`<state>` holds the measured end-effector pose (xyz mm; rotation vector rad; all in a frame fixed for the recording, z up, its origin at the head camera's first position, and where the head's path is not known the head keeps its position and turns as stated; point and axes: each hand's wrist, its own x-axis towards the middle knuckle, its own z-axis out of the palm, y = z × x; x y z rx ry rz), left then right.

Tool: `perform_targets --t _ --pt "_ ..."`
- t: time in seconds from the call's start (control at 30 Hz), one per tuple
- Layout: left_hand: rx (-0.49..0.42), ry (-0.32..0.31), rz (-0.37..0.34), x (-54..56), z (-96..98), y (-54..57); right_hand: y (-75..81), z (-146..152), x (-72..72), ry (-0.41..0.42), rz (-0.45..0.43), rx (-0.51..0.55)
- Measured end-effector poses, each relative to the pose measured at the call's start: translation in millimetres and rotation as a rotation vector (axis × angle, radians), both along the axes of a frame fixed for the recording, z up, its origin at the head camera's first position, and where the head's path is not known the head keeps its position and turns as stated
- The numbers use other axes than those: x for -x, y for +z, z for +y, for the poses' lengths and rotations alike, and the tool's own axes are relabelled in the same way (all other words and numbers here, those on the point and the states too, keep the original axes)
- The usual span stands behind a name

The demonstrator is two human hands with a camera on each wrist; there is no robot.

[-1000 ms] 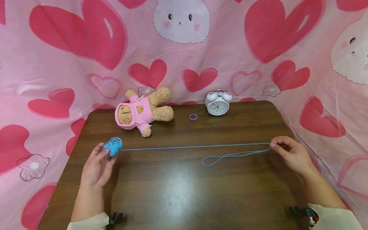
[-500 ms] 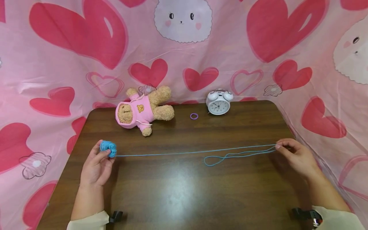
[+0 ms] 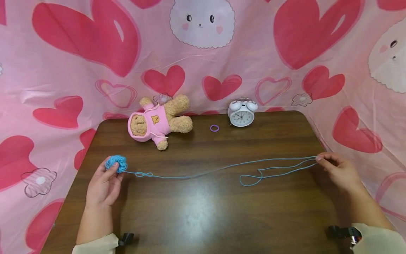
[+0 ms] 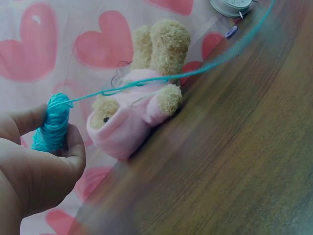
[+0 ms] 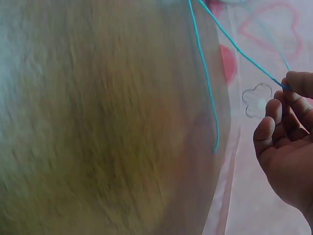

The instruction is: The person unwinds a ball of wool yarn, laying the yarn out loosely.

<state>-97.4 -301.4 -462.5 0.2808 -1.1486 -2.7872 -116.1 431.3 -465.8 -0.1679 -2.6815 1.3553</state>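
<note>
At the left of the table, my left hand (image 3: 103,187) holds a small bundle of blue yarn (image 3: 118,161) between thumb and fingers. From the bundle a strand of yarn (image 3: 190,177) runs right across the table, sagging, with a small twisted loop close to the bundle. My right hand (image 3: 340,173) pinches this strand between thumb and fingertip, beyond the table's right side. A slack loop of yarn (image 3: 248,185) trails leftward from that pinch. In the right wrist view, a free-looking end of yarn (image 5: 215,147) hangs apart from the fingers (image 5: 266,132).
A teddy bear in a pink hoodie (image 3: 160,121) lies on its back at the table's rear left. Beside it are a purple ring (image 3: 214,128) and a white alarm clock (image 3: 241,116). Heart-printed pink cloth (image 3: 247,60) surrounds the brown table (image 3: 196,225).
My right hand has moved right, drawing the trailing loop with it. My left hand shifted slightly left and turned the bundle. The taut strand now sags, with a small loop near the bundle.
</note>
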Motion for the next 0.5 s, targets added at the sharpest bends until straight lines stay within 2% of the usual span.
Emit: perform_targets --t 0.33,0.5 --pt "-0.060 0.031 0.003 -4.6 -9.7 1.3 -8.7 20.9 8.9 -0.057 -0.038 0.056" --pt "-0.070 0.042 0.005 -5.1 -11.5 1.6 -17.3 30.4 13.4 -0.096 -0.058 -0.014"
